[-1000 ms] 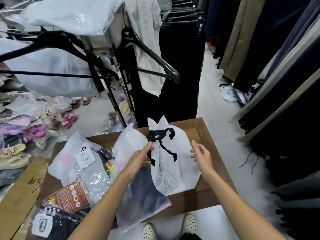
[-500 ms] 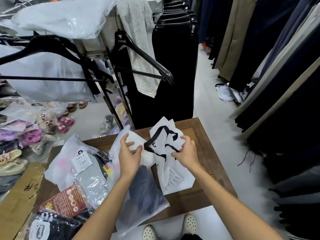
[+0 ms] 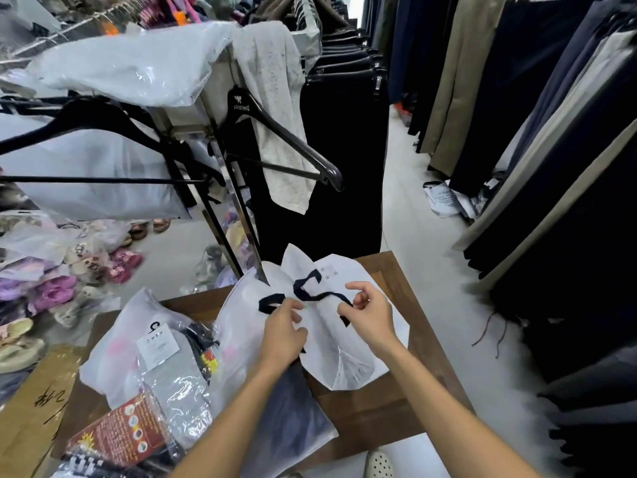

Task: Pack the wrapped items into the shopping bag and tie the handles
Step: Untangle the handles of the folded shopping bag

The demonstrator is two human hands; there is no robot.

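Pinching, left hand point(image 3: 283, 331): black handles point(image 3: 303, 293) of white shopping bag point(image 3: 344, 339)
Right hand point(image 3: 370, 317): fingers closed on the same handles
Bag: on wooden table point(image 3: 386, 408)

We read "ARISTINO" on the black hanger point(image 3: 241, 106) far beyond our fingers, and "OWEN" on the garment tag point(image 3: 158, 343) left of them.

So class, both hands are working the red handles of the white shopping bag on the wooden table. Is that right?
Not quite: the head view shows the handles are black, not red. Both the left hand and right hand do work them on the white shopping bag, on the wooden table.
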